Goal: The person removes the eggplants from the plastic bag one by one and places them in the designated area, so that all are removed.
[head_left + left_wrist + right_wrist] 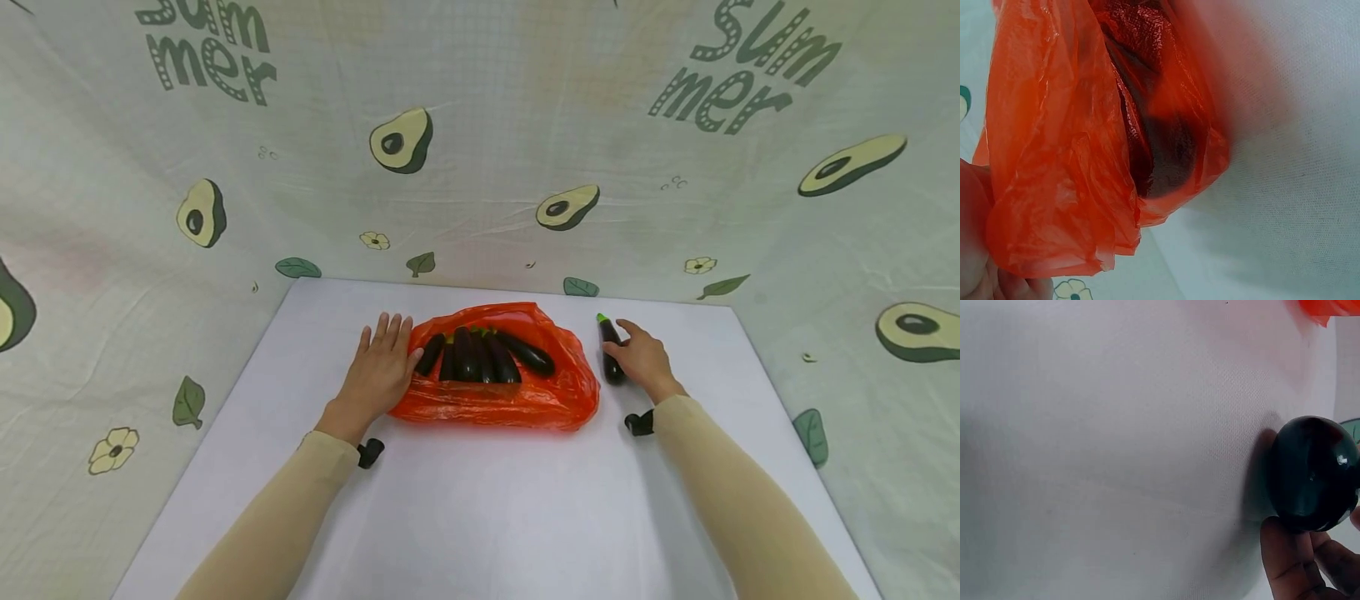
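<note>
A red plastic bag [491, 408] lies on the white table with its mouth spread, and several dark eggplants [467, 354] with green stem ends show inside. My left hand [381, 364] rests against the bag's left edge, fingers straight and pointing away from me. In the left wrist view the crinkled bag [1054, 144] fills the middle, and a dark eggplant [1169, 150] shows through its film. Right of the bag, a single eggplant [614, 367] lies on the table, green end away. My right hand [640, 358] holds it between thumb and curved fingers. Its round dark end [1310, 475] faces the right wrist camera.
Behind and beside the white table [480, 508] hangs a pale cloth [480, 150] printed with avocados, leaves and lettering. Small black wrist cameras sit under both sleeves, the left one [371, 452] near the bag's front left corner and the right one [639, 423] below the single eggplant.
</note>
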Motion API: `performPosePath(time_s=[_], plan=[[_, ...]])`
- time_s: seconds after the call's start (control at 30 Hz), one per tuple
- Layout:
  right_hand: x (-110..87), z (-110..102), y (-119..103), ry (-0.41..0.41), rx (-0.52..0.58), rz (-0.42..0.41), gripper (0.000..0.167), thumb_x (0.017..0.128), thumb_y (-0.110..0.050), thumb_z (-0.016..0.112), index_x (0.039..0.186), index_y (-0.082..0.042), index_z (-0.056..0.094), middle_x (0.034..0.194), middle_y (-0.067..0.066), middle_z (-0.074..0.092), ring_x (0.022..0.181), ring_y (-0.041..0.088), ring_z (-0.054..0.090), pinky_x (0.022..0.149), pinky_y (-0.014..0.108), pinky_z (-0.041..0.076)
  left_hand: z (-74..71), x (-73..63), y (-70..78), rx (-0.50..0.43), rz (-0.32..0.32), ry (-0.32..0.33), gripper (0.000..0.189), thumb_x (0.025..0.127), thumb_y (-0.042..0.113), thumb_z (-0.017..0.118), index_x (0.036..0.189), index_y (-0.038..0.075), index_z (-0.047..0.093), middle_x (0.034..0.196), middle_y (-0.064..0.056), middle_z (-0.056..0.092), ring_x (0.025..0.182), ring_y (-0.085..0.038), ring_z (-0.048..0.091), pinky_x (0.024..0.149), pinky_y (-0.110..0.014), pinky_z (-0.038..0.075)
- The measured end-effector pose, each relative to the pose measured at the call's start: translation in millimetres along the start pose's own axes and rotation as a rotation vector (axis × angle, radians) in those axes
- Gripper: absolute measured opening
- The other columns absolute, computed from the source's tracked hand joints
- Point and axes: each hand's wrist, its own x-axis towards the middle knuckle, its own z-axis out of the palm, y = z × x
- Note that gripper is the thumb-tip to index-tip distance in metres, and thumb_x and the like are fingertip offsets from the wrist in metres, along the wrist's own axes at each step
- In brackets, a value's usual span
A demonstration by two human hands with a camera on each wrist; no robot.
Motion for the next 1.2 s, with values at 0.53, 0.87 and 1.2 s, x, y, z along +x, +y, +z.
performPosePath(time_s=[0.53,0.87,1.2], plan=[[-1.3,4.0,0.4,0.022,0.015,0.014,0.080,0.106,-0.046,0.054,0.166,-0.003,0.024,0.145,0.035,0.055,0.126,0.048,0.059,0.108,0.062,0.051,-3.3,1.2,0.9,-0.031,-0.003,0.003,0.069,0.114,0.038,0.043,0.167,0.000,0.021,0.173,-0.023,0.022,0.164,-0.040,0.008,0.131,-0.062,0.006],[-4.0,1.8,-5.5,0.086,0.020,0.016,0.082,0.106,-0.046,0.056,0.166,-0.002,0.021,0.151,0.035,0.050,0.130,0.050,0.055,0.108,0.063,0.050,-4.3,2.4,3.6,-0.033,-0.014,0.012,0.068,0.114,0.039,0.040,0.167,-0.001,0.023,0.173,-0.024,0.021,0.163,-0.041,0.009,0.130,-0.063,0.007],[-28.0,-10.3,-57.6,0.347,0.056,-0.218,0.059,0.106,-0.031,0.063,0.157,-0.005,0.047,0.146,0.028,0.057,0.128,0.046,0.053,0.105,0.064,0.050,-9.0,3.4,8.8,-0.048,-0.045,0.003,0.068,0.115,0.039,0.040,0.167,-0.001,0.022,0.173,-0.024,0.021,0.163,-0.042,0.009,0.130,-0.063,0.008]])
